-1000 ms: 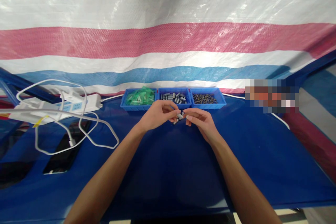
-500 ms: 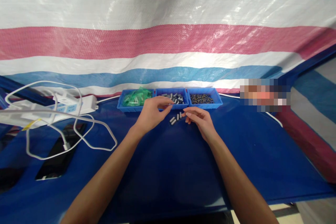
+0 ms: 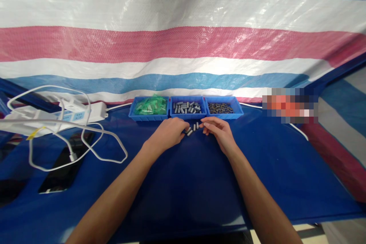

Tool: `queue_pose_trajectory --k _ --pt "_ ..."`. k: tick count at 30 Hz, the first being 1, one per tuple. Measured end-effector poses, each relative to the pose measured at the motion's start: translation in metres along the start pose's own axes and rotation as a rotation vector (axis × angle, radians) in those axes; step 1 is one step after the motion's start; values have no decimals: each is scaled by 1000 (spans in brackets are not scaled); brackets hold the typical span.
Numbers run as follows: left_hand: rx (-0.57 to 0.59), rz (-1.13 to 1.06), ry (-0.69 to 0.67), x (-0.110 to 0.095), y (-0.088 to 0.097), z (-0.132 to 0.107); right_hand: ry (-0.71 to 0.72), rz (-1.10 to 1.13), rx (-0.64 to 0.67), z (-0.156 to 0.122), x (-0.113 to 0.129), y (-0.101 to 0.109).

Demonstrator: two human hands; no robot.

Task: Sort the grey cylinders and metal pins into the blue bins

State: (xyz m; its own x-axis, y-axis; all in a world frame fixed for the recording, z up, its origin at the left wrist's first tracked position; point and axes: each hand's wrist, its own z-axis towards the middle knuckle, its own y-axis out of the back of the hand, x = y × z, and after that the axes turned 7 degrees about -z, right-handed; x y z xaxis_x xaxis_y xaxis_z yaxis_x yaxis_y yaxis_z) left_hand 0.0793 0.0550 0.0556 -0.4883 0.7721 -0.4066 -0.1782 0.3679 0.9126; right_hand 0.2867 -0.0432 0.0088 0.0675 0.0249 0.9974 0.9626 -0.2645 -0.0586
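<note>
Several small grey metal cylinders are grouped on the blue table, between my two hands. My left hand is at the group's left side, thumb and fingers pinched at one cylinder that they partly hide. On the other side, my right hand rests with loosely bent fingers, tips right beside the rightmost cylinder; I see nothing held in it. Just behind stands a blue bin of similar cylinders. To its right is a blue bin of thin screw-like pieces, and to its left a bin with green plastic packets.
A white power strip with looping white cables lies at the left. Beneath the cables is a black phone. A striped sheet hangs behind the table. A blurred-out patch covers something at the right.
My left hand has come down from over the middle bin to the cylinders on the table, closing its fingers there. My right hand has barely moved.
</note>
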Motion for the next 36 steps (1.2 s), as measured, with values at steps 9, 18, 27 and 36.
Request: queue_pose_trajectory --k 9,18,27,36 --pt "-24 114 64 -7 -4 4 -9 2 -3 0 3 1" --pt "4 30 -91 -5 -7 4 -5 0 29 1 -1 2" --pt "-76 24 -8 -1 -8 4 -6 -2 31 1 -2 5" --pt "-326 -647 -196 -14 0 8 0 14 54 1 -2 4"
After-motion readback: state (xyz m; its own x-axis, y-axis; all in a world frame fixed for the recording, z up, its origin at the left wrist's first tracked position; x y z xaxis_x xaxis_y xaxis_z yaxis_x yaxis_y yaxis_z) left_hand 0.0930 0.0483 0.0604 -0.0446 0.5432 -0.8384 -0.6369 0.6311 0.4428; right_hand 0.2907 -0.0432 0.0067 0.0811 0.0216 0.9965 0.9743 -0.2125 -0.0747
